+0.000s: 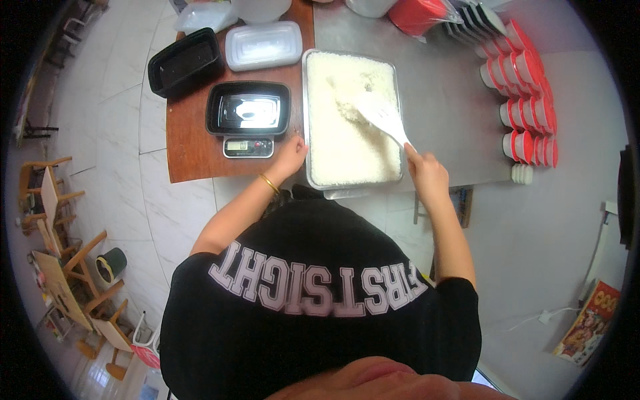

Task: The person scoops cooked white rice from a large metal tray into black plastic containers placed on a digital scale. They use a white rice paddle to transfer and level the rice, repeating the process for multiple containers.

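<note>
My right hand (428, 172) grips the handle of a white plastic rice paddle (382, 117). The paddle's blade rests in cooked white rice (350, 155), at a hollow in the upper middle. The rice fills a rectangular metal tray (306, 110). Beside the tray's left edge, my left hand (294, 156) is curled with nothing visible in it; whether it touches the rim is unclear. Left of the tray, a black plastic food container (212, 110) sits on a digital kitchen scale (248, 147), whose display is lit. No food shows inside the container.
Another black container (185, 65) and clear plastic lids (263, 45) lie on the wooden board (187, 150). Stacked red-and-white tubs (525, 112) line the right side of the metal table (440, 110). A red plastic-wrapped item (420, 17) stands at the back. Wooden chairs (55, 187) are to the left.
</note>
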{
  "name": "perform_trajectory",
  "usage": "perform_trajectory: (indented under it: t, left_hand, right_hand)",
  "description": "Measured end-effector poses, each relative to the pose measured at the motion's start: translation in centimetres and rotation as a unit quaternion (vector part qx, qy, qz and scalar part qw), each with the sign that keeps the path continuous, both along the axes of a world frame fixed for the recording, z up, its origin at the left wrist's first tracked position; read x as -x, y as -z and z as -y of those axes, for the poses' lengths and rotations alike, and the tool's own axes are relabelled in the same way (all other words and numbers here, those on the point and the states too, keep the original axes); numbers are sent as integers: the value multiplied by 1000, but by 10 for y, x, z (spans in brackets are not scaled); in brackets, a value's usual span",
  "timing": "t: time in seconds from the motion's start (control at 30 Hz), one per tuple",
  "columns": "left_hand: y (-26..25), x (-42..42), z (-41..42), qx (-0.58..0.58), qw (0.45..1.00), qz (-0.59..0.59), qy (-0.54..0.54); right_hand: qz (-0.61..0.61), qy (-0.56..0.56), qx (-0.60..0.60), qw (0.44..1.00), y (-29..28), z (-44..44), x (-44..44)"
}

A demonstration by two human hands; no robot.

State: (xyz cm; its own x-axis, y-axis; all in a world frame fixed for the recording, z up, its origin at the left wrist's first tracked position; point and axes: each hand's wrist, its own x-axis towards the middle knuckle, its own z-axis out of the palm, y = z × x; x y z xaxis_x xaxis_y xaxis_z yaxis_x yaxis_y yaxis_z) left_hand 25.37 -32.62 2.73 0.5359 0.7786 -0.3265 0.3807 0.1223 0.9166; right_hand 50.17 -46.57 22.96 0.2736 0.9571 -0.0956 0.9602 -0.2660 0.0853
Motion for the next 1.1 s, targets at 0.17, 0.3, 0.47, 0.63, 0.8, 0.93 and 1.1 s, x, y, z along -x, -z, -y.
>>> perform_trajectory:
  t: [0.17, 0.3, 0.47, 0.63, 0.8, 0.93, 1.1]
  left_hand:
    - [15, -2, 0, -93, 995, -7, 30]
    - [23, 2, -1, -105, 993, -28, 45]
    - [13, 1, 2, -88, 996, -4, 24]
    - [20, -3, 7, -114, 993, 24, 16]
    - [-7, -4, 0, 63, 997, 7, 36]
    - [10, -1, -2, 17, 999, -4, 32]
    - [12, -3, 3, -78, 997, 6, 7]
  right_hand:
    - [-40, 25, 29, 998, 50, -25, 8]
    - [-207, 46, -38, 977, 58, -57, -19]
    - [-105, 66, 44, 991, -29, -6, -6]
    - [-40, -20, 113, 993, 6, 1, 10]
    - [-385, 71, -20, 920, 82, -8, -40]
    - [-572, 347, 60, 741, 26, -27, -21]
    - [-497, 319, 58, 805, -32, -10, -21]
